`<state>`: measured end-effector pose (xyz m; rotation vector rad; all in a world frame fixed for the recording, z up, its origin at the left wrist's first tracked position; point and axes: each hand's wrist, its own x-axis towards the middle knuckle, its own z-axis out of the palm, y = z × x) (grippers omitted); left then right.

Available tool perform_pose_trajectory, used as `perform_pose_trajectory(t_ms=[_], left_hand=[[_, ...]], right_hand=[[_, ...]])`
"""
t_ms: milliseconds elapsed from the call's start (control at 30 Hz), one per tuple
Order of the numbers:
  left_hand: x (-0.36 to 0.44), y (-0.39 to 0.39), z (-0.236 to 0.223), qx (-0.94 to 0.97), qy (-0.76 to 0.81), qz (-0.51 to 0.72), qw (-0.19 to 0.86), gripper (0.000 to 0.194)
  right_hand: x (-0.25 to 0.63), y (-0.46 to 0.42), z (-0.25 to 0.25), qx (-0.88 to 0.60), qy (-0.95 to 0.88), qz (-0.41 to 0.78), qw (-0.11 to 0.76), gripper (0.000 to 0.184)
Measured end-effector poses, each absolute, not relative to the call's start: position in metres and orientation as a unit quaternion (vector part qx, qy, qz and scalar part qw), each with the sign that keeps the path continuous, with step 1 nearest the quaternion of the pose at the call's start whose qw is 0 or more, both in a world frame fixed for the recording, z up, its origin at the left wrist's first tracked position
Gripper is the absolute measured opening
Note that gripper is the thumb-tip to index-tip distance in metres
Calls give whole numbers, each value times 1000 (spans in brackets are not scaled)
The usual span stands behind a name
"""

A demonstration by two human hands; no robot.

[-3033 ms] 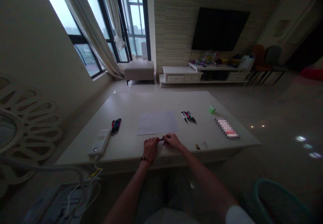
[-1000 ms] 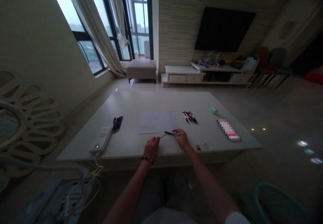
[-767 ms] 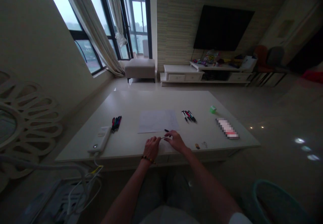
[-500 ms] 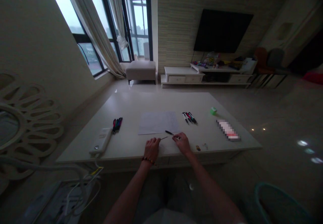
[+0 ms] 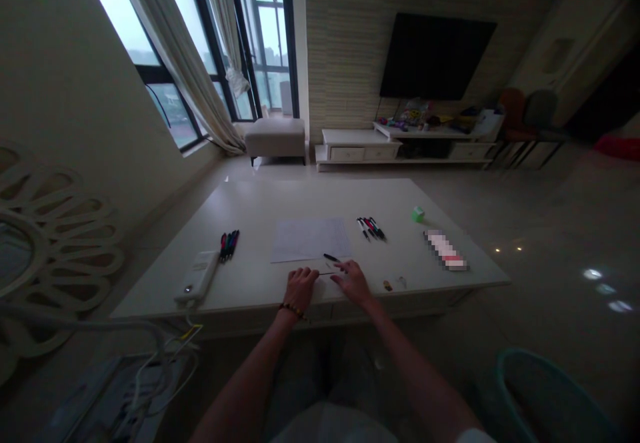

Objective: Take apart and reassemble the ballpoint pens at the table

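Observation:
My left hand [image 5: 300, 286], with a beaded bracelet at its wrist, rests over the white table's near edge. Its closed fingers grip a thin dark rod [image 5: 326, 274], which looks like a pen refill and points right. My right hand [image 5: 353, 283] is just across from it, thumb and index finger apart by the rod's far end. A small pale piece [image 5: 330, 266], too faint to identify, lies near the index fingertip. Just beyond is a black pen part [image 5: 331, 258], at the lower edge of a white sheet of paper [image 5: 305, 238].
Several pens [image 5: 229, 246] lie at left beside a white power strip [image 5: 197, 276]. More pens [image 5: 371, 228] lie right of the paper. A green cube [image 5: 418, 214], a phone [image 5: 447, 251] and a small brownish item [image 5: 387, 286] are farther right on the table [image 5: 320, 196].
My right thumb and index finger have spread from a pinch, and the hand has turned flatter over the table. The left hand still holds the rod. The view has shifted slightly.

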<state>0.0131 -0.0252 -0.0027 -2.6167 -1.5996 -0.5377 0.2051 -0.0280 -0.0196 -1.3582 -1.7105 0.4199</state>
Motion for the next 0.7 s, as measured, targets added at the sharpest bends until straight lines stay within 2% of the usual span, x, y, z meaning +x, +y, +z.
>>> perform_pose_trajectory(t_ms=[67,133,267,500,700], left_hand=[[13,-25,-3,-843,-509,-176,9,19],[12,-25,-5,-841,-511,-180,3,18],[11,-22,-11,-811,-540,-225,-6,19],[9,-20,-17,-795,-535,-286,-1,15],[13,-15,-12,-795,-528,-299,-2,19]], right_hand=[[197,-29,-19,-531,-701,180,441,18],[193,-28,-21,-523,-705,185,442,9],[206,-32,-28,-569,-674,156,445,14],[203,-31,-25,-604,-702,74,370,12],[202,-33,-23,-619,-683,38,386,23]])
